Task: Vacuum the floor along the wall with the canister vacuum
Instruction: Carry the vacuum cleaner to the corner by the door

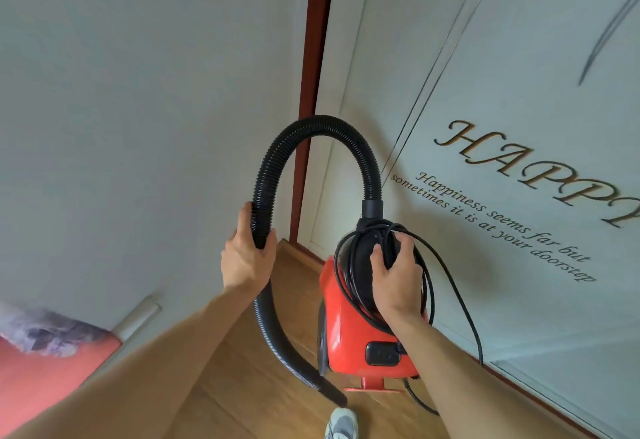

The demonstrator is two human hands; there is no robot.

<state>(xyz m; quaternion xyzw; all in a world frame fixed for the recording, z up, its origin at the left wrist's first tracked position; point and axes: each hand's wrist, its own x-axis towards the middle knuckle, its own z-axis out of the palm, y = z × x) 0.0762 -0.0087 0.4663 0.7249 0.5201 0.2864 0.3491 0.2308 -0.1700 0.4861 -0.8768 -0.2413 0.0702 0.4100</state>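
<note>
**Wood floor, red canister, hose in a high loop**

Wood boards of the floor run away from where the person stands, a grey shoe just poking in at the near edge. Right above that shoe sits the open end of the black hose, pointing down and towards the person.

Next comes the red canister vacuum, beside the lettered panel on the right. Its long axis runs from near to far: the switch end and small foot face the person, and the hose collar points away towards the corner (whether the foot touches the boards, I cannot tell). The right hand grips it by the black top handle, fingers curled over the handle and over loops of black cord that trail down the right side.

To its left, the left hand is wrapped round the hose, thumb on one side and fingers on the other. From there the hose arches up and over, then drops into the collar.

Beyond stand a red-brown door frame and the pale wall.
</note>
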